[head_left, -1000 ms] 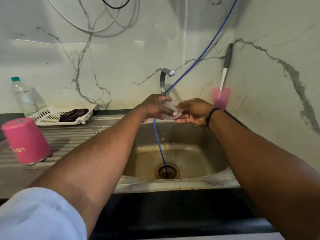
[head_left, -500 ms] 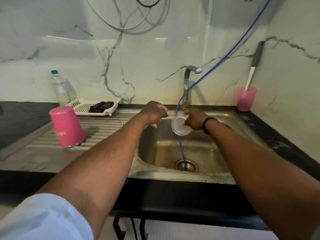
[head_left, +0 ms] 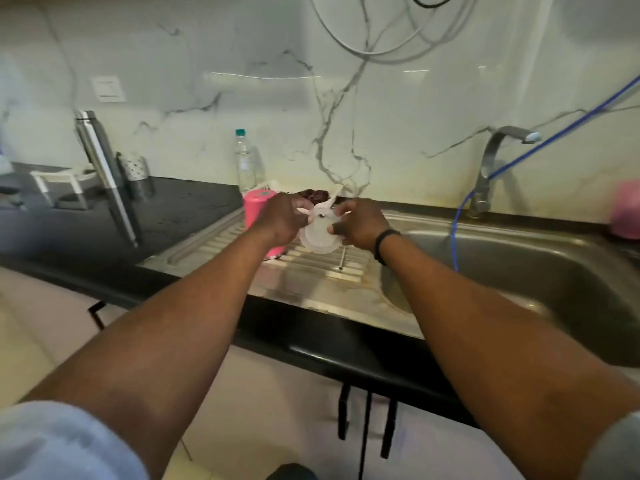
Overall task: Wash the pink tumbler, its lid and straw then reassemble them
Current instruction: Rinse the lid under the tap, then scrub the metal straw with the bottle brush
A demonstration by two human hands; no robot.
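Marble backsplash behind, black counter at left, steel drainboard (head_left: 311,271) mid-frame. Pink tumbler (head_left: 258,216) stands upside down on it (partly behind the left hand). Left hand (head_left: 282,220) and right hand (head_left: 360,223) both pinch the clear lid (head_left: 317,237), centre frame above the drainboard. Sink (head_left: 519,271) and tap (head_left: 491,168) at right.

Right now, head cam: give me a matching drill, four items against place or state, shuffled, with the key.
Items:
1. lid
2. pink tumbler
3. water bottle
4. blue hose

Places or states:
A. upside down on the drainboard
B. held by both hands over the drainboard
C. runs down into the sink
D. upright against the back wall

Pairs: 1-B, 2-A, 3-D, 4-C
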